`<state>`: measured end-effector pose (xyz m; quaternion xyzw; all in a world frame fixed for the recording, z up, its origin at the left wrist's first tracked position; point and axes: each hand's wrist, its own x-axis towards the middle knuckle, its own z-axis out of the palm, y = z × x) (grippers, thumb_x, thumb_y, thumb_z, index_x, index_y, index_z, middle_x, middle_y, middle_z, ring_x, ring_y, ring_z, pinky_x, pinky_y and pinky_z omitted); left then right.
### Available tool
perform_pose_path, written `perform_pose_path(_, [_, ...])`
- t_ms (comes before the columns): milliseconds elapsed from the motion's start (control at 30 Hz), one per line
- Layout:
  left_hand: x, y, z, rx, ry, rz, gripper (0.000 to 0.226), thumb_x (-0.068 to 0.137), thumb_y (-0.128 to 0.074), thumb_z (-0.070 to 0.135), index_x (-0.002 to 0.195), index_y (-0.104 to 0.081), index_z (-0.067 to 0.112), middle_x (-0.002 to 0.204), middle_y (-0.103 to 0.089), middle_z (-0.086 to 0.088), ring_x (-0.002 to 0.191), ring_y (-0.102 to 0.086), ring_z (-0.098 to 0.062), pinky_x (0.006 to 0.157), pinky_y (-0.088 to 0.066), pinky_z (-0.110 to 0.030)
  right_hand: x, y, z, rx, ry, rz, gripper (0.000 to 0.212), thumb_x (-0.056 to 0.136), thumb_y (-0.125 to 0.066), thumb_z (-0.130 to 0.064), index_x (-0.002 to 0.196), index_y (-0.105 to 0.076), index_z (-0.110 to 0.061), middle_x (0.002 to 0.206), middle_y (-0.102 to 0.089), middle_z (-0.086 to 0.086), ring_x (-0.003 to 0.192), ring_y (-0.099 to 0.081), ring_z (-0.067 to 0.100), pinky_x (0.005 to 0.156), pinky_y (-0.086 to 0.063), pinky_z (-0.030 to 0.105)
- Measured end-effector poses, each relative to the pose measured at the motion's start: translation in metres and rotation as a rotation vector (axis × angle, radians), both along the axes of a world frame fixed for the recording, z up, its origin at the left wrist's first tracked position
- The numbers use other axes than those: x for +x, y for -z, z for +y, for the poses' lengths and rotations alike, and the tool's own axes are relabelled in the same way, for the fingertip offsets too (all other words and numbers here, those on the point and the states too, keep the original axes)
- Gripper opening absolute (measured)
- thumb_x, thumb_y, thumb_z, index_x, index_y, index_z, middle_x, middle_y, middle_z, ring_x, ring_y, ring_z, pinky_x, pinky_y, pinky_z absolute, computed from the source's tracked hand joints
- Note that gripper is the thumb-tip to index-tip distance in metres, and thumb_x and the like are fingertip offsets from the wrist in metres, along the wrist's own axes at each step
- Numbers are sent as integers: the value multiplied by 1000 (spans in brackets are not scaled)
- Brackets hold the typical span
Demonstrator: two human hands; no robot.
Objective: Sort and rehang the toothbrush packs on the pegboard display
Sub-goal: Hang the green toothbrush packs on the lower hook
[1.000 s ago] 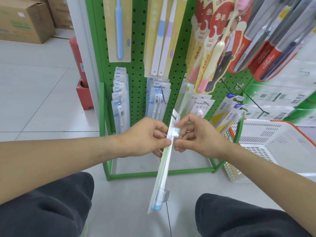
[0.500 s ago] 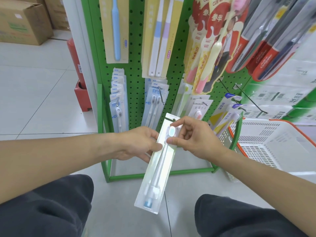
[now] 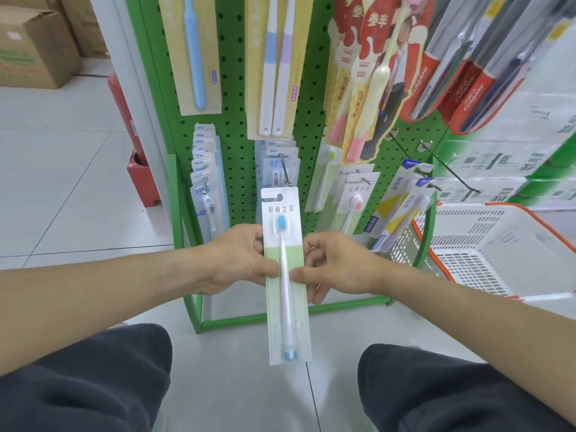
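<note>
A long white and pale-green toothbrush pack point(image 3: 285, 307) with a blue-headed brush stands upright, face towards me, in front of the green pegboard point(image 3: 232, 141). My left hand point(image 3: 240, 260) grips its left edge, thumb on the front. My right hand point(image 3: 336, 266) pinches its right edge at the same height. The pack's hang slot at the top sits just below a peg of clear twin-brush packs point(image 3: 279, 169). More clear packs point(image 3: 205, 182) hang at the left, and a pink-head pack point(image 3: 355, 194) at the right.
A white basket with an orange rim point(image 3: 486, 241) stands at the right, beside two bare pegs point(image 3: 452, 176). Larger packs hang above, red Colgate packs point(image 3: 467, 85) among them. Cardboard boxes point(image 3: 34, 48) and a red extinguisher stand point(image 3: 141, 179) stand left. My dark-trousered knees fill the bottom.
The pack has turned from edge-on and tilted to upright with its front facing me. My hands have slid down to its middle, one at each side.
</note>
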<state>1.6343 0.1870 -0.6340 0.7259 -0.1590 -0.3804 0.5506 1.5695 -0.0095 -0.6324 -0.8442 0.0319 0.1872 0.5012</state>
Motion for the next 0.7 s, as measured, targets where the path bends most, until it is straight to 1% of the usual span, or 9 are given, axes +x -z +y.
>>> perform_pose_path(100, [-4,1,1,32,106,27,35,93,-60,-9,123,-65,8,111,-76,-9,104,-74,-24,86,-62,-36,-1,-1,-4,58,-21,9,36,92,-74,-11,113,-55,11,87,-71,31,69,-73,34,69,-64,46])
perform_pose_path(167, [-8,3,2,117,185,61,23,102,-54,8,123,-66,9,113,-76,-8,106,-72,-24,89,-61,-38,-2,-1,-8,112,-18,1,26,95,-70,-9,118,-61,2,91,-74,27,74,-73,35,70,-64,44])
perform_pose_path(233, [-10,7,5,207,236,106,29,108,-46,25,122,-65,8,114,-75,-9,108,-71,-27,92,-59,-42,-4,0,-12,154,-13,-8,27,97,-68,-9,122,-62,-1,97,-76,23,78,-73,36,72,-64,43])
perform_pose_path(300, [-10,11,8,245,315,145,37,108,-44,33,124,-62,6,116,-74,-12,109,-70,-32,94,-58,-44,-6,1,-15,170,-7,-14,30,96,-68,-9,124,-62,-1,99,-75,25,80,-73,36,73,-64,43])
perform_pose_path(400, [-8,15,16,216,434,139,34,105,-53,27,132,-59,8,120,-72,-15,111,-70,-34,95,-58,-45,-8,6,-16,178,20,-44,30,96,-68,-8,124,-62,-2,100,-73,28,78,-73,35,74,-64,46])
perform_pose_path(467, [-6,15,19,191,461,138,34,103,-57,24,133,-60,9,120,-73,-15,113,-69,-34,99,-56,-47,-9,8,-15,192,47,-68,28,95,-68,-7,123,-62,-2,98,-72,29,75,-73,34,74,-64,48])
perform_pose_path(567, [-5,15,22,164,460,158,35,103,-56,27,134,-58,11,124,-71,-12,116,-67,-32,103,-52,-49,-9,7,-13,198,74,-79,29,95,-70,-8,121,-62,-1,94,-72,28,73,-74,34,72,-64,46])
perform_pose_path(633, [-5,15,23,123,461,167,39,100,-61,24,137,-56,13,128,-69,-12,117,-67,-32,97,-56,-46,-8,5,-12,190,107,-81,30,94,-71,-8,120,-61,2,92,-72,28,73,-74,36,71,-64,47])
perform_pose_path(700, [-6,16,23,93,462,100,46,93,-71,11,137,-57,14,126,-69,-15,111,-69,-32,89,-60,-43,-6,3,-13,194,135,-83,33,93,-73,-10,120,-60,6,92,-73,29,73,-74,38,70,-64,47])
